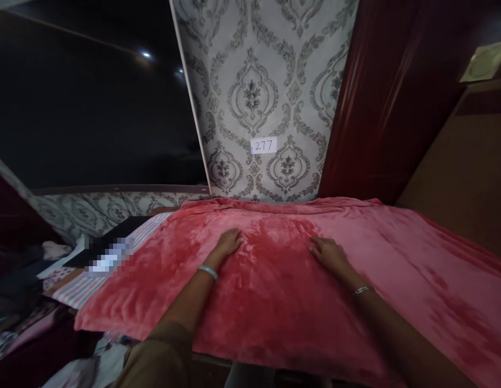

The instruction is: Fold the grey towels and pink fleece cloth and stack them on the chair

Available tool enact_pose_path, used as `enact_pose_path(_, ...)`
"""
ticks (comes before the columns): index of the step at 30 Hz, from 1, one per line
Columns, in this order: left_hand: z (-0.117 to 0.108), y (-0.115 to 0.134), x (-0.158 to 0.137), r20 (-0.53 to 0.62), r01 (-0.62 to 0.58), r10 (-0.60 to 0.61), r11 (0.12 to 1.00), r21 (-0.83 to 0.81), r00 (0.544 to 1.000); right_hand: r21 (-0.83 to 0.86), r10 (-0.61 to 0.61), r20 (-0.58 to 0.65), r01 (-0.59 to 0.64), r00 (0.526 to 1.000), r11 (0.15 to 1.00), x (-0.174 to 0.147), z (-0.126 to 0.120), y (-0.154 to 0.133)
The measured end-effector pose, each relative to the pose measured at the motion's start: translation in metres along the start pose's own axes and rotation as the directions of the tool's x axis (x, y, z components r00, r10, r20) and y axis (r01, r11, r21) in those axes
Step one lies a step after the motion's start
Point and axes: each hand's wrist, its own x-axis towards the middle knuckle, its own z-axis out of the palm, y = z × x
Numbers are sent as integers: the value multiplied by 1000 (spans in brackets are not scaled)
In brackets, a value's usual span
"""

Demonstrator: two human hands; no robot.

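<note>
A plush red-pink blanket (275,302) is spread over a table, its pile showing darker and lighter patches. My left hand (229,242) rests palm down on the blanket's middle, fingers pointing away and to the right, with a light band on the wrist. To its right, my right hand (330,252) also lies on the fabric, its fingers stretched toward the left and the thumb apart; a silver bracelet circles that wrist. Neither hand shows fabric gathered in its fingers. The blanket's near edge hangs at the table's front, and its right side runs out of view.
A striped cloth (78,288) shows beneath the blanket at left, beside a dark flat item (113,237). A large black screen (97,102) stands behind. A paper label (264,145) reading 277 is on the patterned wall. A cardboard box (464,167) stands at right.
</note>
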Motion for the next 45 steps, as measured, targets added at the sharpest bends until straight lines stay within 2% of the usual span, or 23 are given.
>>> enact_pose_path(4, 13, -4, 3, -32, 42, -42, 999, 2, 999, -34, 38, 13, -38, 999, 999, 15, -5, 4)
enact_pose_path(12, 11, -11, 25, -48, 18, -19, 1000, -25, 999, -36, 9, -42, -10, 999, 999, 24, 9, 5)
enact_pose_path(20, 16, -8, 30, -206, -8, -20, 991, -134, 978, -13, 78, -171, -81, 982, 997, 28, 13, 6)
enact_pose_path(27, 3, -7, 28, -329, -55, -20, 975, -217, 944, 208, 59, -405, 29, 912, 978, 21, 8, 11)
enact_pose_path(31, -3, -8, 20, -390, -55, -44, 970, -238, 920, 312, 94, -489, 74, 867, 947, 16, 3, 13)
enact_pose_path(33, -4, -8, 17, -404, -63, -45, 966, -250, 913, 353, 108, -486, 82, 867, 932, 16, 3, 16)
enact_pose_path(36, -3, -8, 15, -381, -60, -44, 965, -256, 924, 382, 70, -438, 115, 896, 917, 15, 6, 21)
enact_pose_path(42, -2, -7, 15, -370, -55, -40, 969, -241, 928, 246, -181, -362, 281, 914, 928, 13, 16, 23)
enact_pose_path(45, -3, -6, 14, -365, -53, -38, 970, -238, 930, 195, -235, -284, 296, 929, 935, 16, 21, 19)
